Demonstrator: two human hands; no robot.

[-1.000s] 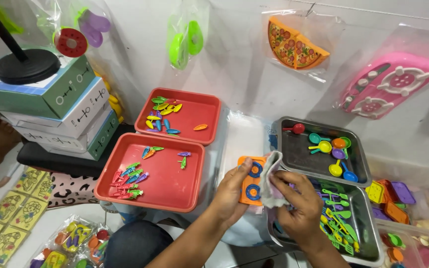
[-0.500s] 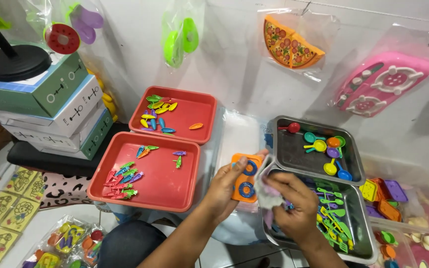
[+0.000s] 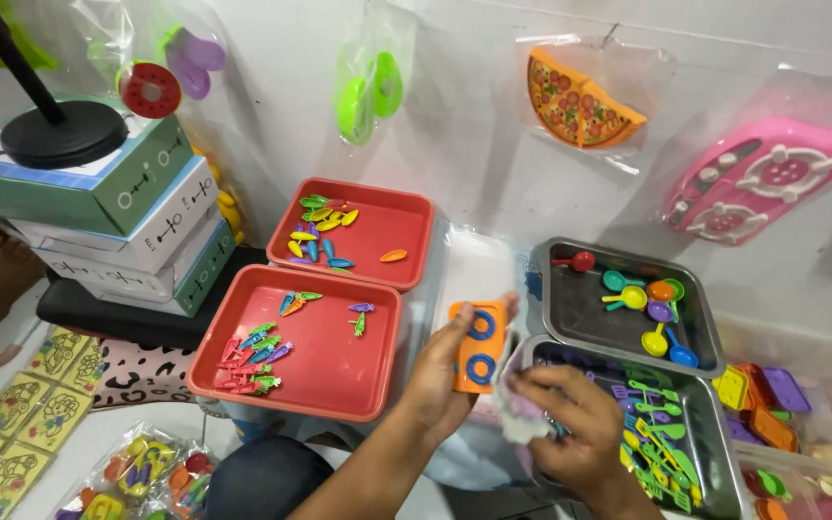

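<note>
My left hand (image 3: 440, 380) grips an orange toy stove piece (image 3: 479, 345) with two blue rings, held upright between the red trays and the metal trays. My right hand (image 3: 570, 429) pinches a crumpled white cloth or bag (image 3: 517, 409) right beside that piece, over the near metal tray (image 3: 715, 453) filled with green and purple toy utensils. The far metal tray (image 3: 580, 308) holds several coloured toy spoons.
Two red trays (image 3: 329, 380) (image 3: 406, 217) hold small toy carrots and leaf shapes. Stacked boxes (image 3: 122, 231) with a black lamp base stand at left. Bagged toys hang on the wall: pizza (image 3: 575, 101), pink stove (image 3: 758, 178). Clear bins of toys (image 3: 772, 404) sit at right.
My right hand has moved left off the near metal tray and closer to the orange piece, with the white cloth now between the two hands. The view has shifted slightly.
</note>
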